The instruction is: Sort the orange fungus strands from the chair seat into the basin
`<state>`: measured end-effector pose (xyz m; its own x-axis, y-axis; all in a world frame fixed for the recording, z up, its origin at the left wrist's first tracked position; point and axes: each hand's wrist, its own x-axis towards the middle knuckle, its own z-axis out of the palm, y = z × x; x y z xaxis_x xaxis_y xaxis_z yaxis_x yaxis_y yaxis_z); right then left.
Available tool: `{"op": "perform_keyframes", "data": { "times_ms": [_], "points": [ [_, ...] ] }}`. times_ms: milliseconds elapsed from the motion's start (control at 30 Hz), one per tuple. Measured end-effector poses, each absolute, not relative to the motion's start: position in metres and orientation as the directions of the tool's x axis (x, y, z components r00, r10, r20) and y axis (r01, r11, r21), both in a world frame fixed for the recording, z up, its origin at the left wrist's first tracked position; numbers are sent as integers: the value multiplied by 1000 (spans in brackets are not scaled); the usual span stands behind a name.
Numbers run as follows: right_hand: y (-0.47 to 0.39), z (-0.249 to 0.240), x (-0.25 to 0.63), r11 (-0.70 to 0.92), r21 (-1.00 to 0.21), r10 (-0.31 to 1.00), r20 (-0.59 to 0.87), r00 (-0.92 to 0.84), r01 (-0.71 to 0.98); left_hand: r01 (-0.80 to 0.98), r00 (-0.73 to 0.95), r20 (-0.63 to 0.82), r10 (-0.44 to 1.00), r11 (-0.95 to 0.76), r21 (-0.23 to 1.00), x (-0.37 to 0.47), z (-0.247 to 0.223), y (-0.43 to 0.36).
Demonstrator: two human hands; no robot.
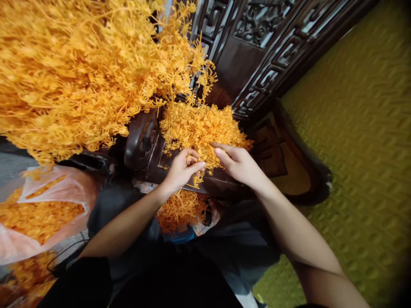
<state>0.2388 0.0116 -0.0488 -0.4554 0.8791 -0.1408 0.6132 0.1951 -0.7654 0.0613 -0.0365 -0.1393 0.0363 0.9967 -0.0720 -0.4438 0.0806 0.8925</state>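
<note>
1. Hands meet over a dark carved chair (pixel 276 158), right at the near edge of a pile (pixel 199 126) of orange plastic sprigs heaped on its seat.
2. The left hand (pixel 180 171) is curled narrow, thumb and forefinger pinched together on a few orange strands at the front of the pile; the other fingers are folded under.
3. The right hand (pixel 237 164) lies flatter, fingers extended toward the left hand and resting on the pile's edge. Its fingertips touch the sprigs, but from here I cannot tell whether it grips any.
4. The two hands are just beside each other, fingertips nearly meeting.
5. Below the hands, in the person's lap, sits a smaller clump (pixel 181 211) of the same orange sprigs, partly hidden by the left forearm.
6. A big bushy spray (pixel 80 68) of the orange stuff fills the upper left, overhanging the chair's arm and well above the hands.
7. At the lower left a clear plastic bag (pixel 61 188) lies open with more orange sprigs inside it.
8. The chair's carved back (pixel 257 25) rises behind the pile, dark and fretted.
9. A yellow-green textured mat (pixel 362 149) covers the floor to the right of the chair.
</note>
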Motion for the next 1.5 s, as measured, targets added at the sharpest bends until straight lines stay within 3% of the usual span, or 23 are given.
{"op": "perform_keyframes", "data": {
  "times_ms": [100,200,367,433,600,700,800,900,967,1033,1133,1200,1267,1333,1433,1500],
  "points": [
    [8,-60,226,327,-738,840,-59,-539,590,-437,105,-23,994,67,897,59,-137,-37],
    [13,-66,222,360,-757,824,-16,-566,545,-421,181,-34,983,108,901,57,-134,-41],
    [55,-58,257,190,-889,981,187,-49,416,-396,282,-165,945,271,877,52,-133,-49],
    [61,-53,269,151,-931,988,150,-29,331,-492,188,-168,968,240,837,48,-132,-44],
    [36,-55,258,47,-941,958,-53,-283,336,-699,25,-206,978,165,696,38,-125,-24],
    [25,-59,247,235,-851,872,-29,-489,469,-719,-5,-203,979,138,681,37,-122,-20],
    [23,-64,246,519,-671,695,-30,-718,530,-730,-7,-199,980,131,670,38,-121,-19],
    [23,-71,248,680,-515,587,-46,-808,522,-786,-9,-258,966,153,599,38,-123,-18],
    [22,-72,249,712,-478,576,-22,-817,515,-805,-20,-333,943,183,564,39,-128,-17],
    [23,-69,251,658,-552,613,-2,-790,512,-738,1,-394,919,266,620,38,-134,-18],
    [27,-60,258,433,-747,679,-98,-728,505,-414,22,-364,931,340,844,35,-142,-22],
    [28,-55,262,311,-818,670,-173,-722,484,-163,-56,-203,977,192,968,30,-142,-26],
    [29,-54,264,260,-849,648,-200,-735,460,11,-100,19,995,-18,1000,27,-139,-29],
    [28,-57,263,233,-859,647,-212,-732,455,38,1,118,993,-118,992,25,-133,-30],
    [26,-66,257,216,-862,675,-207,-708,458,-96,276,31,961,-5,995,28,-130,-30],
    [25,-71,254,247,-850,682,-189,-707,465,-125,308,4,951,36,991,33,-133,-29]
  ]
}}
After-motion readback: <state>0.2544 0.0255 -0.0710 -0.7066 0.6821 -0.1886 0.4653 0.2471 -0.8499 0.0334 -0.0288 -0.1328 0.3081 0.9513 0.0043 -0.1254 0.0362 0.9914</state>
